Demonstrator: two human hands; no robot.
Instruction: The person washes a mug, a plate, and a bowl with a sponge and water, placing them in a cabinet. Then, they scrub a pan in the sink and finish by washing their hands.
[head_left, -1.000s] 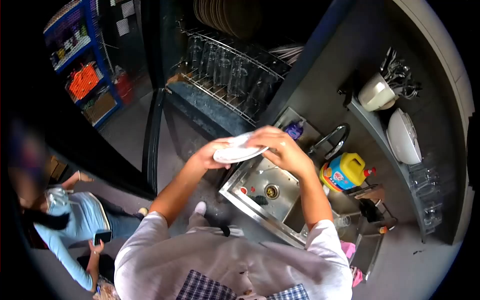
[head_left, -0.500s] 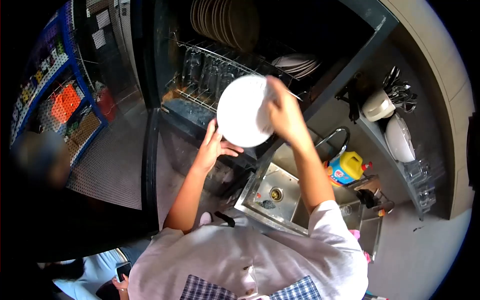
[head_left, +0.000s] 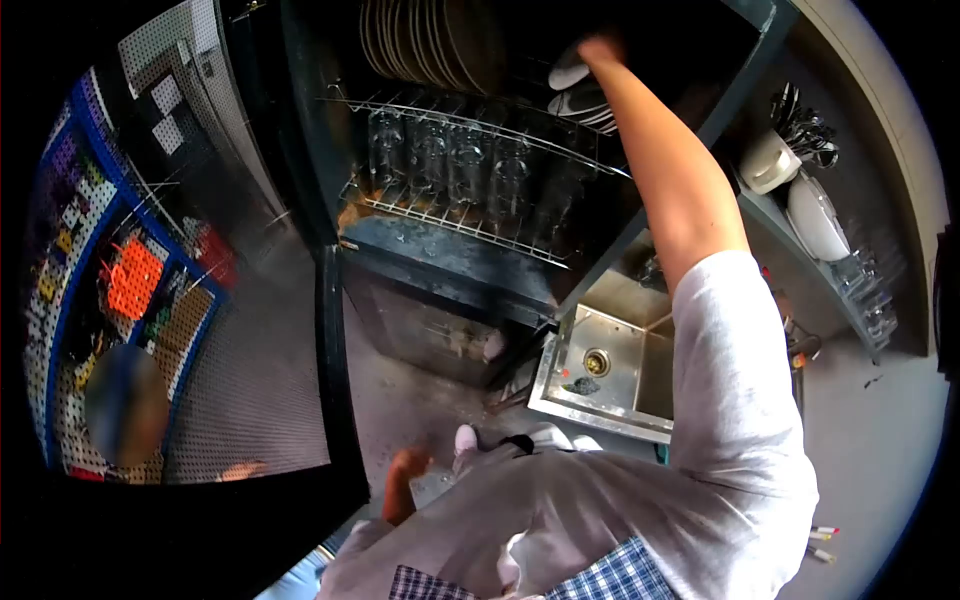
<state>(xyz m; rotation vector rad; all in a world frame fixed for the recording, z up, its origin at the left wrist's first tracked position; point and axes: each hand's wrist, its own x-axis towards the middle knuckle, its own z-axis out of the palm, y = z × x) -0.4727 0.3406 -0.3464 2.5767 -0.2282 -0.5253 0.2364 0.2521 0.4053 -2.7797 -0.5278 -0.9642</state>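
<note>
Deep in the dark cabinet, my right hand (head_left: 604,50) is closed on the edge of a white plate (head_left: 569,70), which is tilted on its side. Just below it, several white plates (head_left: 585,108) lean together on the wire rack (head_left: 480,128). The fingers of this hand are partly lost in shadow and blur. My left hand (head_left: 410,464) hangs low near my waist, away from the cabinet. Motion smears its fingers, and no object shows in it.
Larger plates (head_left: 425,45) stand upright at the rack's left. Clear glasses (head_left: 468,160) fill the tier beneath. A steel sink (head_left: 612,400) is at the lower right. On the side shelf are a cutlery-filled white container (head_left: 768,163), a white bowl (head_left: 818,218) and glasses (head_left: 866,295).
My right hand has carried the white plate up into the cabinet, beside the leaning plates. My left hand has let go of it and dropped toward my waist. The view has shifted.
</note>
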